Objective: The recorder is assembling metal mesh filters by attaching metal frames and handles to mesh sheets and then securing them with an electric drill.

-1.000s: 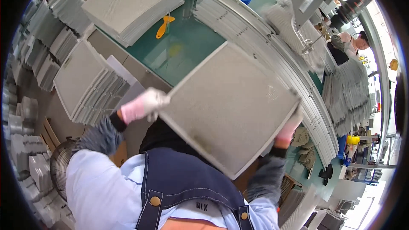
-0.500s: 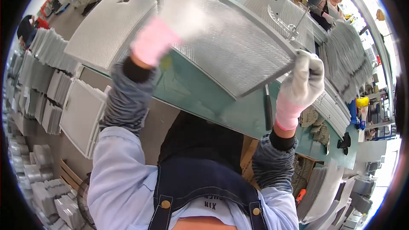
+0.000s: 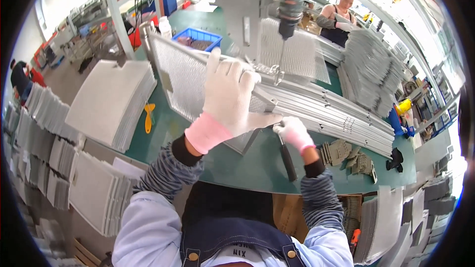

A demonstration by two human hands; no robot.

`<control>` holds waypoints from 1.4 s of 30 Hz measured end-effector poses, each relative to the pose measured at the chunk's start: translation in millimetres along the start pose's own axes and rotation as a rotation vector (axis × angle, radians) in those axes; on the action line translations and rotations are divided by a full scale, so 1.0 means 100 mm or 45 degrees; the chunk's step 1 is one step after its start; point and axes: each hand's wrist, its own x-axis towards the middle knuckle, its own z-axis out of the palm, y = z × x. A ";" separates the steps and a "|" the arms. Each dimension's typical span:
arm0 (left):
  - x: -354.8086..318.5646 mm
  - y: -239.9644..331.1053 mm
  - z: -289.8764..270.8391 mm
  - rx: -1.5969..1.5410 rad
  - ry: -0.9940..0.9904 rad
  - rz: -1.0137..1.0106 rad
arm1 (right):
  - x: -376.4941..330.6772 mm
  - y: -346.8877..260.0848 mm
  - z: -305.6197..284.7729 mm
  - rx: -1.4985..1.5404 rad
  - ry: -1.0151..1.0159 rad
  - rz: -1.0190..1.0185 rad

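Observation:
My left hand, in a white glove with a pink cuff, is in front of a metal-framed mesh panel. Its fingers are stretched up and apart, the thumb pointing right; whether it touches the frame is unclear. The thumb tip meets my gloved right hand, whose fingers are bent together beside the panel's near right corner. Anything pinched in them is hidden. Just below lies a tool with a black handle and metal shaft; its head is not clear. Above the panel hangs a dark power driver with a long bit.
Mesh sheets are stacked at left, beside a yellow scraper. A blue bin sits behind. Long metal strips and small beige pieces lie at right on the green table. A co-worker stands at far right.
My right hand has let go of the panel's corner and moved down beside the black-handled tool. The blurred left hand is now steady with fingers spread. The whole view has shifted.

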 end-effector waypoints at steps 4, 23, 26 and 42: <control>0.03 0.07 0.17 0.034 -0.031 -0.058 | 0.24 0.12 0.87 -0.229 0.410 0.359; 0.12 -0.02 0.50 -0.048 0.372 0.088 | -0.53 -0.97 -1.98 0.033 0.255 -0.811; 0.13 -0.08 0.44 -0.051 0.356 0.093 | -0.63 -1.32 -2.19 -0.349 0.400 -0.879; 0.06 -0.06 0.40 -0.057 0.355 0.097 | -0.60 -0.92 -1.88 0.186 0.257 -0.840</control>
